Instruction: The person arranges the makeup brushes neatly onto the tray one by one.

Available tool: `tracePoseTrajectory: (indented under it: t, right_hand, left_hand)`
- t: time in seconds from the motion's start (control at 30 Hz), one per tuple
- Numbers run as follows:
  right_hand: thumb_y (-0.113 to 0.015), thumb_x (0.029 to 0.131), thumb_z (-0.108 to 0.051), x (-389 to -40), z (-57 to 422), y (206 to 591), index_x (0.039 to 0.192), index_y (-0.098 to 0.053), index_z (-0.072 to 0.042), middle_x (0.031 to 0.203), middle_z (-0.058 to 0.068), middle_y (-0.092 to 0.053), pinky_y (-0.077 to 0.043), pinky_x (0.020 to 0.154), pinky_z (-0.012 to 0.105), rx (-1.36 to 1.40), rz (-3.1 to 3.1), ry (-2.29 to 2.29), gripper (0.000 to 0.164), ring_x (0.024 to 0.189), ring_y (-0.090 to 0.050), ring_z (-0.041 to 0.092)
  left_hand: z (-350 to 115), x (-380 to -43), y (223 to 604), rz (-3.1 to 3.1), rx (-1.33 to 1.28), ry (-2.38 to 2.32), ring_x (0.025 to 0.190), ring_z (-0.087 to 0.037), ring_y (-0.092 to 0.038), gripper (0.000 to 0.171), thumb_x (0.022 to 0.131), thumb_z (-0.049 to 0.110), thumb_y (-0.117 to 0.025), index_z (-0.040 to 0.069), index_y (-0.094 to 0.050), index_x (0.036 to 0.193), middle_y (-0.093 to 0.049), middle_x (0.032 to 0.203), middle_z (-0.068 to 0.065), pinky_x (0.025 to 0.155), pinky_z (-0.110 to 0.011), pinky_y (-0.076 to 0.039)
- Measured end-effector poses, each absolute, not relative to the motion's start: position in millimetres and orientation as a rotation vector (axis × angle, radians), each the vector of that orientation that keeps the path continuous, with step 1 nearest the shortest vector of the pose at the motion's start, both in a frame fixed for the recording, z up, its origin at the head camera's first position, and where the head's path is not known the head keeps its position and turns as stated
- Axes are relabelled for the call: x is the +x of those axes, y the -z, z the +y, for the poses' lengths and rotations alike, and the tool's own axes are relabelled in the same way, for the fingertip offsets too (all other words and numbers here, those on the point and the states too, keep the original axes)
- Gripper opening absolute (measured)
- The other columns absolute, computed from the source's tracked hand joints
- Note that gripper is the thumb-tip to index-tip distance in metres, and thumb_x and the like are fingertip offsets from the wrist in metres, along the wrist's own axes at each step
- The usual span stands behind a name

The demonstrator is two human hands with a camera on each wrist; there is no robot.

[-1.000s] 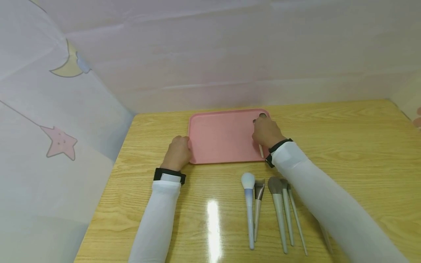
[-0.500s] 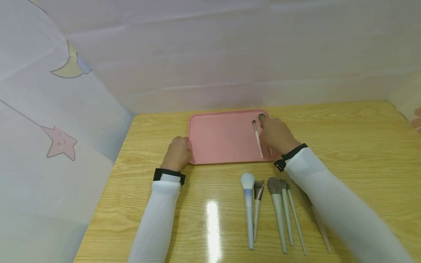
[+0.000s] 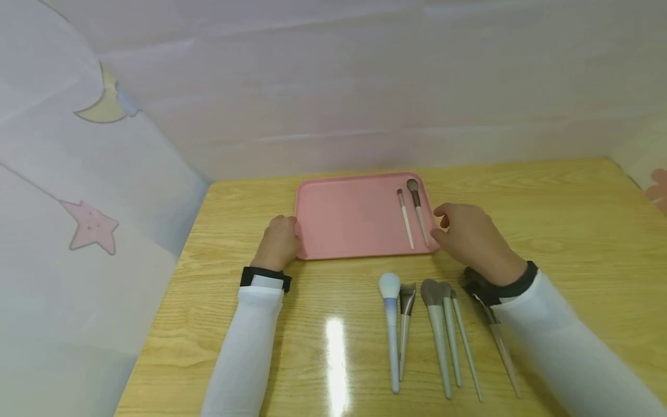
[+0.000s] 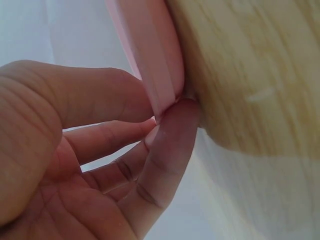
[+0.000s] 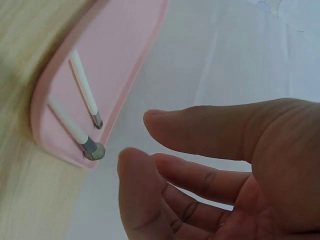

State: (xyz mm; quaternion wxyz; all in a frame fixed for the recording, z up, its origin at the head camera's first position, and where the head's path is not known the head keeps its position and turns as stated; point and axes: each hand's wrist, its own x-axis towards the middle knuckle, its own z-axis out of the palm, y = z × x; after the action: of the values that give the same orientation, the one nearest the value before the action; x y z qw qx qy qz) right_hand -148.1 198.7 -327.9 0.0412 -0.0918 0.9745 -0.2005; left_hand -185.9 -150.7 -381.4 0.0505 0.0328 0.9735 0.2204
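Note:
A pink tray (image 3: 349, 220) lies near the back of the wooden table. My left hand (image 3: 277, 242) is at its left edge; in the left wrist view the thumb (image 4: 110, 95) and a finger pinch the tray's rim. Two makeup brushes lie side by side at the tray's right end: a small thin brush (image 3: 406, 221) and a larger one with a dark round head (image 3: 417, 202). Just off the right rim is my right hand (image 3: 476, 240), holding nothing, its thumb and fingers loosely bent with a gap between them.
In front of the tray lie a white-headed brush (image 3: 392, 330), a flat dark-headed brush (image 3: 406, 324) and a group of grey-green brushes (image 3: 440, 336). Another brush (image 3: 504, 356) lies further right, its head partly under my right wrist. A pale wall sheet (image 3: 333, 116) stands behind the table.
The right hand has let go of the larger brush on the tray and drawn back rightward, leaving both brushes uncovered. The left hand stays at the tray's rim.

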Motion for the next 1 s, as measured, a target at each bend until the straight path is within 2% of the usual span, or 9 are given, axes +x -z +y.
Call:
tracePoseTrajectory:
  t: [0.23,0.43,0.7,1.0]
  right_hand:
    - [-0.070,0.095,-0.016,-121.0,215.5,330.4,0.131,-0.063,0.012,0.107,0.028,-0.074,-0.058,0.072,0.050,-0.287,3.026,0.645,0.046,0.087,-0.072,0.036]
    - [-0.073,0.094,-0.016,-100.5,232.5,333.4,0.130,-0.063,0.013,0.105,0.028,-0.074,-0.059,0.066,0.047,-0.282,3.050,0.652,0.047,0.086,-0.074,0.037]
    - [-0.075,0.095,-0.019,-67.4,258.2,349.0,0.132,-0.059,0.015,0.103,0.027,-0.073,-0.057,0.061,0.043,-0.214,3.016,0.616,0.053,0.082,-0.072,0.034]
    - [-0.077,0.095,-0.027,-34.3,264.7,372.2,0.132,-0.060,0.015,0.099,0.021,-0.075,-0.056,0.061,0.044,-0.077,2.988,0.674,0.058,0.081,-0.073,0.031]
  left_hand:
    - [-152.9,-183.8,381.1,2.958,0.110,-0.668,0.095,-0.030,-0.059,0.022,0.089,-0.008,-0.056,-0.008,-0.069,0.106,-0.066,0.109,-0.024,0.080,-0.041,-0.057]
    - [-156.9,-183.5,382.0,2.963,0.107,-0.676,0.094,-0.030,-0.058,0.019,0.086,-0.009,-0.057,-0.007,-0.069,0.101,-0.066,0.103,-0.022,0.080,-0.041,-0.056]
    - [-159.9,-182.5,381.4,2.955,0.100,-0.695,0.098,-0.031,-0.057,0.022,0.088,-0.008,-0.056,-0.008,-0.069,0.106,-0.066,0.107,-0.023,0.082,-0.042,-0.055]
    - [-163.0,-182.6,375.9,2.947,0.094,-0.701,0.098,-0.032,-0.058,0.019,0.086,-0.008,-0.059,-0.007,-0.069,0.103,-0.065,0.108,-0.024,0.083,-0.044,-0.057]
